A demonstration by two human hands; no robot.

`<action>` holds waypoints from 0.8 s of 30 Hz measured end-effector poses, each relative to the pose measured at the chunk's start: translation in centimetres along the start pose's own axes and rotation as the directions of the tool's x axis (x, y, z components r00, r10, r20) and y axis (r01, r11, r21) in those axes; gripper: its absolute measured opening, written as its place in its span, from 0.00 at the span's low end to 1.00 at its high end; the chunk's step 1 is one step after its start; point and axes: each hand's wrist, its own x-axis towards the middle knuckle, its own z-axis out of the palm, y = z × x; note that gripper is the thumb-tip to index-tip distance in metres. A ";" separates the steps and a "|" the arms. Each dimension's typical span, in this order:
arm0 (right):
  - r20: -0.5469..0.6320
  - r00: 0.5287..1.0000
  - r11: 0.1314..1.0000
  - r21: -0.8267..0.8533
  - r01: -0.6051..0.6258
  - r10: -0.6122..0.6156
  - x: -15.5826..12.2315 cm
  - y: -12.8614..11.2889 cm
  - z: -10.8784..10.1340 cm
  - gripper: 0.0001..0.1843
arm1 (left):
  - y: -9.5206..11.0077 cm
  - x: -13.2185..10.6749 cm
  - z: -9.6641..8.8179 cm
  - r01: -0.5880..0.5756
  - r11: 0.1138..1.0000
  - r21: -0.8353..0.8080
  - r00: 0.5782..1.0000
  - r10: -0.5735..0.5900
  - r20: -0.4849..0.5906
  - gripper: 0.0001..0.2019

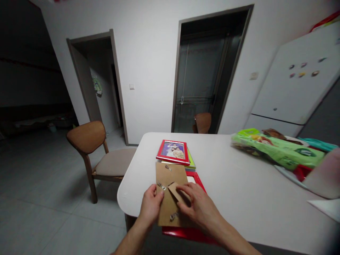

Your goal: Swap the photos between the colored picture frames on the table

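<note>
A brown picture frame backing board [170, 171] with metal hangers is held up over the near side of the white table. My left hand [151, 203] is closed on its left edge, thumb on the face near a small metal clip. The fingers of my right hand [200, 205] pinch the board's stand flap [174, 191], which is tilted up from the surface. Partly hidden beneath the board lies a red picture frame [198, 179]. Just beyond, a red framed photo [173, 152] rests on a green frame [191, 161].
The white table [220, 198] has a rounded left corner. Toward its right end lie a green plastic package [276, 147] and a plate [288, 177]. A wooden chair [114, 164] stands left of the table, another chair [203, 123] behind it. A white fridge [289, 88] is at the right.
</note>
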 end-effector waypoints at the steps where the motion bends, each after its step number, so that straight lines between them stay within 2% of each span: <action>1: 0.000 1.000 0.999 0.035 0.014 -0.014 0.0 -0.2 0.1 0.18 | 0.0 0.2 -0.6 0.038 0.998 -0.054 0.999 -0.038 -0.006 0.14; 4: -0.001 1.000 0.998 0.060 0.007 -0.007 -0.1 0.5 0.2 0.20 | 0.0 0.6 -3.6 0.085 0.995 -0.054 0.994 -0.088 -0.068 0.15; 8: -0.009 0.994 0.991 -0.083 -0.109 0.109 -0.4 3.8 0.0 0.21 | -0.3 1.0 -8.1 0.121 0.992 0.036 0.984 -0.115 -0.138 0.15; 12: -0.039 0.970 0.942 -0.232 -0.241 0.239 -0.7 6.8 -0.1 0.22 | -1.4 1.5 -10.7 0.145 0.974 0.176 0.980 -0.117 -0.160 0.14; 16: -0.029 0.951 0.913 -0.271 -0.305 0.309 -0.7 8.0 0.2 0.25 | -2.3 2.1 -11.6 0.147 0.913 0.381 0.976 -0.071 -0.206 0.13; 20: -0.026 0.946 0.920 -0.224 -0.321 0.324 -0.2 8.5 0.2 0.26 | -2.0 2.4 -11.5 0.133 0.798 0.588 0.961 0.042 -0.275 0.17; 22: -0.042 0.921 0.911 -0.137 -0.390 0.388 0.0 8.5 -0.2 0.28 | -1.6 2.2 -10.5 0.102 0.749 0.655 0.957 0.107 -0.271 0.19; 24: -0.009 0.875 0.872 0.088 -0.481 0.484 0.0 8.2 -0.7 0.30 | -1.2 1.7 -8.7 0.047 0.718 0.695 0.961 0.157 -0.227 0.19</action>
